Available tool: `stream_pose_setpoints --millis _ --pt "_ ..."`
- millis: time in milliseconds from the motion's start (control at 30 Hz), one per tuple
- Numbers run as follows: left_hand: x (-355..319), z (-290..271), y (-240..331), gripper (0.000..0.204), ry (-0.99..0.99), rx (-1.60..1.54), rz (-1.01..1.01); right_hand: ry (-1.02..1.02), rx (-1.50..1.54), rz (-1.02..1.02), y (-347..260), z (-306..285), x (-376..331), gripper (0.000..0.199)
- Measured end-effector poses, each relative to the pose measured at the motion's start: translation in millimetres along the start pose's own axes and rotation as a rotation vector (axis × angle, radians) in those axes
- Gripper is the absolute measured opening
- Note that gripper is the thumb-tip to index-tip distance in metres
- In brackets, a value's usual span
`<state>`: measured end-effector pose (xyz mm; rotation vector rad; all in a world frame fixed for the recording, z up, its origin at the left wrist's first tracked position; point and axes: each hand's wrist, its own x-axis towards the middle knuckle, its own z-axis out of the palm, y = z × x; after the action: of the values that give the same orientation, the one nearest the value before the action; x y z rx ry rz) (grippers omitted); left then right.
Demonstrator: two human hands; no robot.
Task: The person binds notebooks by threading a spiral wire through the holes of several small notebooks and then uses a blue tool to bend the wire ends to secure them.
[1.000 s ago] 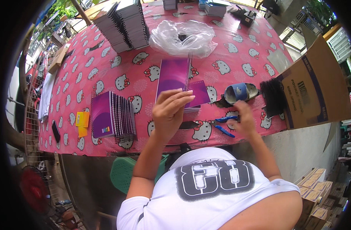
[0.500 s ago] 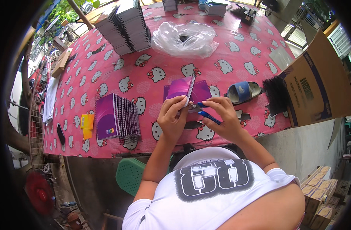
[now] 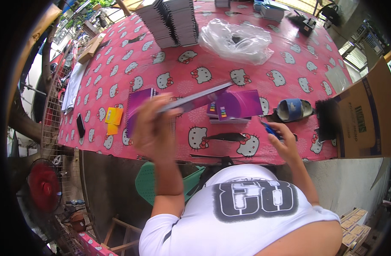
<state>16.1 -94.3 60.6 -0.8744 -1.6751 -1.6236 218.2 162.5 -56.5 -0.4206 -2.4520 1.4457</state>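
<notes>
One pink table (image 3: pixel 184 70): left grip (image 3: pixel 157 126) clamped on one notebook (image 3: pixel 199 98), right grip (image 3: pixel 285 140) on one blue-handled tool (image 3: pixel 271 129)

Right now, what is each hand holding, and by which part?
Left hand: a notebook, by its left end. Right hand: blue-handled pliers, by the handles.

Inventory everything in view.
Held notebook: one, purple, left hand
Notebooks: two groups, purple, table
Tall notebook stacks: two, white, far
Plastic bag: one, clear, far
Slide sandal: one, blue, right
Binding coils: uncounted, black, right
Open cardboard box: one, brown, right
Phone: one, black, left
Packets: two, yellow, left
Tablecloth: one, pink, table
Stool: one, green, below
Fan: one, red, left
Pliers: one, blue, right hand
Left hand: one, bare, left
Right hand: one, bare, right
</notes>
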Motion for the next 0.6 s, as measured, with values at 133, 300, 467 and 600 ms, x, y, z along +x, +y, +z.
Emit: stream_pose_setpoints --millis 133,300,467,600 --pt "71.8 -100.3 25.9 0.018 -0.217 0.415 -0.072 -0.009 -0.661 -0.133 47.3 -13.5 -40.2 0.052" --pt "107.4 -90.7 -84.8 0.023 -0.898 0.57 0.118 0.041 -0.491 -0.114 22.0 -12.2 -17.1 0.046" --pt "63.3 -71.3 -127.2 0.023 -0.882 0.672 -0.026 0.135 -0.255 -0.179 -0.5 -13.8 35.0 0.036" --pt "50.3 -69.5 -129.9 0.028 -0.833 0.825 -0.153 0.195 -0.201 -0.076 -16.1 -18.3 76.6 0.033"
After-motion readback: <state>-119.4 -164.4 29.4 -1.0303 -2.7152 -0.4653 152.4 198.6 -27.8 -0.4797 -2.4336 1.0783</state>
